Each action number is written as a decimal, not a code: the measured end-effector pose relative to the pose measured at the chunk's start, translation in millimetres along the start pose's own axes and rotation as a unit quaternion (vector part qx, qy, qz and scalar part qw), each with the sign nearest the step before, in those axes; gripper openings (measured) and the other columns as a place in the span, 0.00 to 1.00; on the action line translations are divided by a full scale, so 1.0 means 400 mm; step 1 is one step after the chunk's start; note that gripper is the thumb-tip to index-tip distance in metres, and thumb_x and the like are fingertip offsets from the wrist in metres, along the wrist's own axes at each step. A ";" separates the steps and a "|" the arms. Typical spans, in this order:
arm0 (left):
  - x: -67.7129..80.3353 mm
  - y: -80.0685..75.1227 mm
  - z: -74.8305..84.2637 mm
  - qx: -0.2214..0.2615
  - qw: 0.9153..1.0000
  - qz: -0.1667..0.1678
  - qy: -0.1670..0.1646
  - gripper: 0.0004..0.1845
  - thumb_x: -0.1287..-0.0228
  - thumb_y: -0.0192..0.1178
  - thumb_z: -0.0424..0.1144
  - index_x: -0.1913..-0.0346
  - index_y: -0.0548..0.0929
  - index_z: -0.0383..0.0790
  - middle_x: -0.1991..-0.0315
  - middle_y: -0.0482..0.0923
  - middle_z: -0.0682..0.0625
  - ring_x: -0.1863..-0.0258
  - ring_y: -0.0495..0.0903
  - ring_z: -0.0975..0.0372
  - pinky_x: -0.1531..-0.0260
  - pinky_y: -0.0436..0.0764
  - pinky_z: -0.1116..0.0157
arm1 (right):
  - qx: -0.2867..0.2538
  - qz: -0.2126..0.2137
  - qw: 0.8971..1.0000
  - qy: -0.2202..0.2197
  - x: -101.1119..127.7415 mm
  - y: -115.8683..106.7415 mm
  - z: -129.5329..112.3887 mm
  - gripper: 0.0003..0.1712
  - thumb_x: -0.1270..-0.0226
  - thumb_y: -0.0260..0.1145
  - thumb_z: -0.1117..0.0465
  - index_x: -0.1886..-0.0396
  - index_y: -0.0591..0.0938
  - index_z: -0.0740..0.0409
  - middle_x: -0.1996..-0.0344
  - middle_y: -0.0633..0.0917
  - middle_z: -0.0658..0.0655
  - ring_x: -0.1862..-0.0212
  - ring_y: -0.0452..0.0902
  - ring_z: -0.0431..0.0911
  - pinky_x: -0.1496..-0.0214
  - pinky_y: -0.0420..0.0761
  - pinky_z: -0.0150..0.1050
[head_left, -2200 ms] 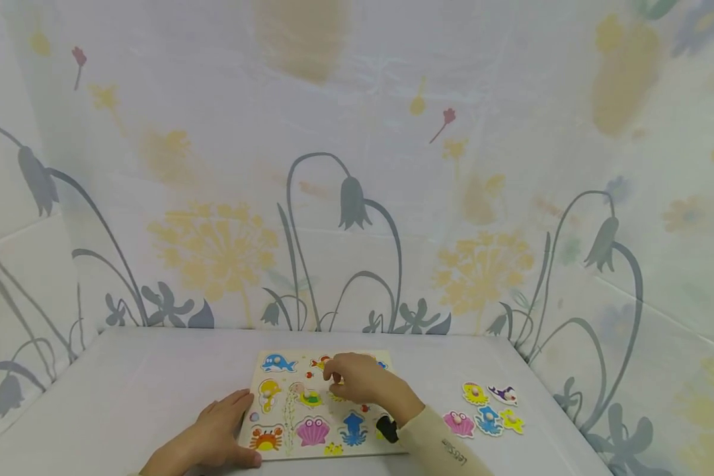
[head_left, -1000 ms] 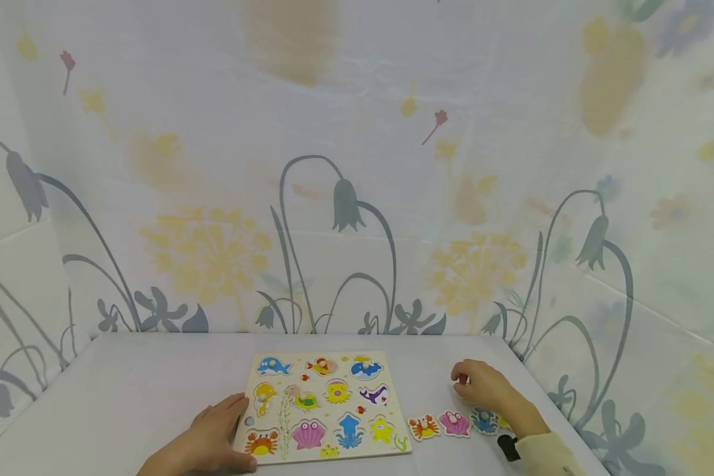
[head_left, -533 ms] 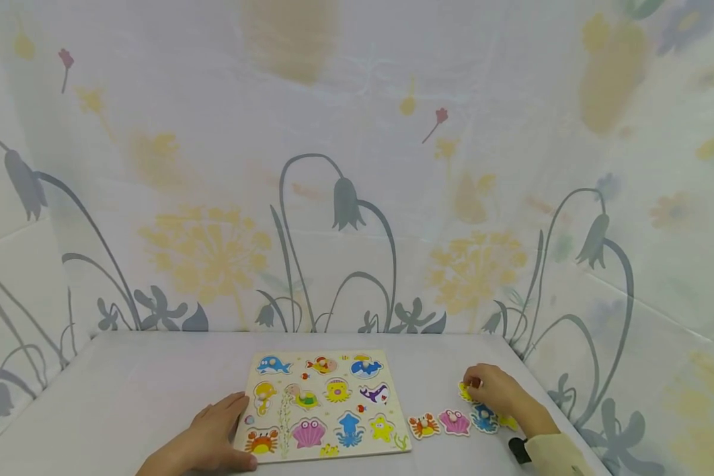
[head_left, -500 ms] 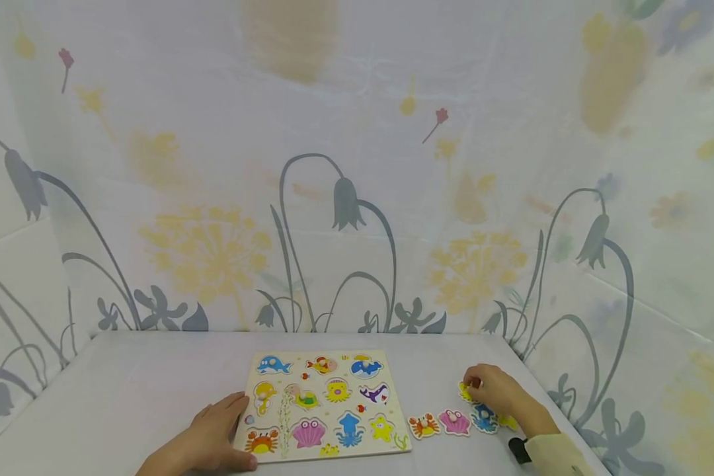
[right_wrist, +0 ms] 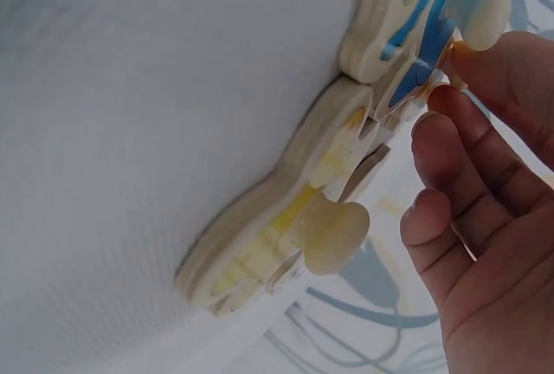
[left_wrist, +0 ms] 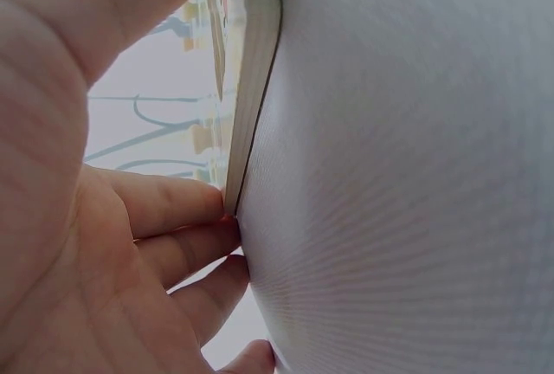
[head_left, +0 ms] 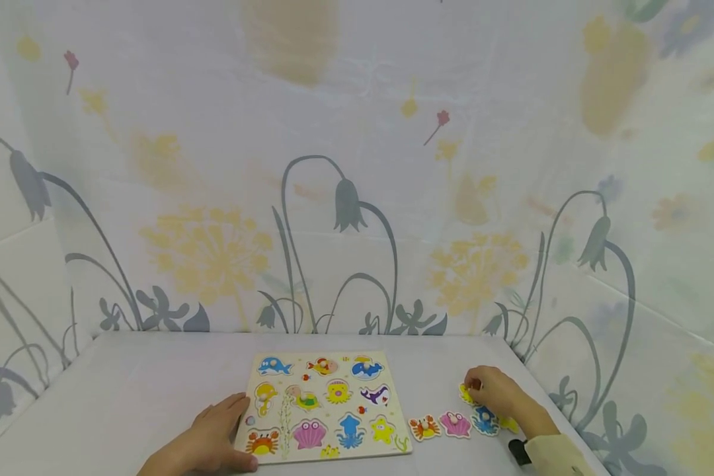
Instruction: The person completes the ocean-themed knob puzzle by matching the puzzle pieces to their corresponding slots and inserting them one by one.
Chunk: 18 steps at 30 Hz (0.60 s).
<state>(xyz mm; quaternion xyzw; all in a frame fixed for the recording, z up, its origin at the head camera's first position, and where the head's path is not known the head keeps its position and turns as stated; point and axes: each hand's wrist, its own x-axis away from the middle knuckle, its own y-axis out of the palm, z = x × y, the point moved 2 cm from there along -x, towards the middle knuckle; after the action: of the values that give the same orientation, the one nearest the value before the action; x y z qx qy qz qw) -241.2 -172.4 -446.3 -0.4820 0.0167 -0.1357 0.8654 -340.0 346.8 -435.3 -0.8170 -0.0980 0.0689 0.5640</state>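
Note:
In the head view a wooden peg puzzle board with sea animals lies flat on the white table. My left hand rests at its left side. In the left wrist view, fingertips touch the board's edge. To the right, my right hand pinches a yellow octopus puzzle piece, partly hidden by the fingers. The right wrist view has thumb and index finger close together beyond a blue squid piece. Nearer the camera lies a yellow starfish piece with a round knob.
A loose crab piece and a pink shell piece lie between the board and my right hand. Knobbed pieces, such as a blue dolphin, sit in the board's top row. A flowered cloth hangs behind the table.
My right hand has moved from over the board to the loose pieces on the right, then lowered onto the yellow octopus piece. My left hand stays at the board's edge.

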 end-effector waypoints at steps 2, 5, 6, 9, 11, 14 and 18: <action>-0.002 0.001 -0.001 -0.003 1.000 0.000 0.001 0.59 0.69 0.78 0.59 0.35 0.67 0.27 0.34 0.61 0.31 0.34 0.58 0.36 0.37 0.49 0.33 | 0.005 0.003 1.000 -0.003 -0.001 0.000 -0.001 0.02 0.41 0.67 0.66 0.70 0.81 0.56 0.76 0.74 0.47 0.71 0.68 0.42 0.67 0.72 0.38; -0.003 0.001 -0.002 -0.006 1.000 0.001 0.002 0.59 0.69 0.78 0.59 0.35 0.66 0.27 0.34 0.61 0.31 0.34 0.58 0.36 0.37 0.50 0.33 | 0.010 0.013 1.000 -0.014 -0.006 -0.002 -0.006 0.03 0.43 0.67 0.67 0.70 0.82 0.54 0.76 0.74 0.46 0.71 0.68 0.42 0.67 0.72 0.38; -0.002 0.001 -0.002 -0.006 1.000 0.002 0.003 0.59 0.69 0.78 0.59 0.35 0.66 0.27 0.34 0.61 0.30 0.34 0.58 0.36 0.37 0.50 0.33 | 0.012 0.016 1.000 -0.021 -0.007 -0.003 -0.009 0.03 0.43 0.67 0.67 0.70 0.82 0.54 0.76 0.74 0.46 0.71 0.68 0.41 0.67 0.72 0.37; -0.001 0.000 -0.001 -0.004 1.000 0.005 0.005 0.58 0.69 0.78 0.59 0.35 0.67 0.26 0.34 0.61 0.30 0.34 0.58 0.36 0.38 0.50 0.33 | 0.026 0.032 0.998 -0.050 -0.011 -0.007 -0.017 0.04 0.46 0.67 0.67 0.71 0.81 0.54 0.77 0.74 0.44 0.71 0.68 0.40 0.68 0.73 0.37; 0.000 0.000 0.000 0.001 1.000 0.006 0.006 0.58 0.69 0.79 0.58 0.36 0.67 0.26 0.34 0.62 0.30 0.34 0.59 0.36 0.38 0.50 0.33 | 0.037 0.039 0.997 -0.062 -0.012 -0.009 -0.022 0.04 0.46 0.67 0.67 0.72 0.81 0.54 0.77 0.74 0.44 0.71 0.68 0.40 0.68 0.73 0.37; 0.000 0.001 0.003 0.010 1.000 0.004 0.002 0.57 0.70 0.79 0.57 0.36 0.67 0.26 0.35 0.62 0.30 0.35 0.59 0.36 0.38 0.51 0.33 | 0.047 0.040 0.996 -0.057 -0.015 -0.009 -0.030 0.05 0.46 0.67 0.67 0.73 0.81 0.52 0.77 0.74 0.43 0.72 0.67 0.40 0.68 0.72 0.37; -0.002 0.000 0.005 0.012 1.000 0.002 0.000 0.57 0.69 0.79 0.56 0.36 0.67 0.26 0.35 0.63 0.31 0.34 0.59 0.37 0.38 0.50 0.33 | 0.047 0.043 0.996 -0.056 -0.024 -0.006 -0.051 0.07 0.45 0.68 0.66 0.73 0.81 0.49 0.78 0.73 0.43 0.72 0.67 0.40 0.69 0.71 0.37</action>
<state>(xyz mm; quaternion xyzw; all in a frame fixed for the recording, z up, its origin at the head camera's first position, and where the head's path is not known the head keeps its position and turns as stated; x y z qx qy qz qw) -241.7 -170.6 -445.3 -0.4718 0.0156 -0.1342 0.8713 -345.0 326.6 -425.9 -0.7880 -0.0905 0.1431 0.5919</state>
